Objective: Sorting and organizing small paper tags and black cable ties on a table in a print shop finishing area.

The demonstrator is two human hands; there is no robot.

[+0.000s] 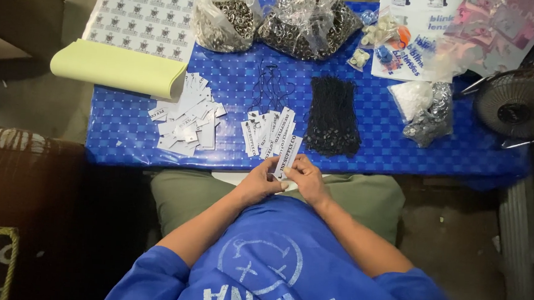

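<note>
Your left hand [258,183] and right hand [305,179] meet at the near edge of the blue table [127,136], fingers pinched shut on one long white tag [288,157]; in my judgement, grip it close to its lower end and keep it flat so it doesn't crease. Behind, two clear bags [225,20] hold metal eyelets, and a smaller bag [430,119] to your right holds more.

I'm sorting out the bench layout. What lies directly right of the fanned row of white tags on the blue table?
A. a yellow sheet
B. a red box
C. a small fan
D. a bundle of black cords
D: the bundle of black cords lies just right of the fanned white tags on the blue table.
</note>
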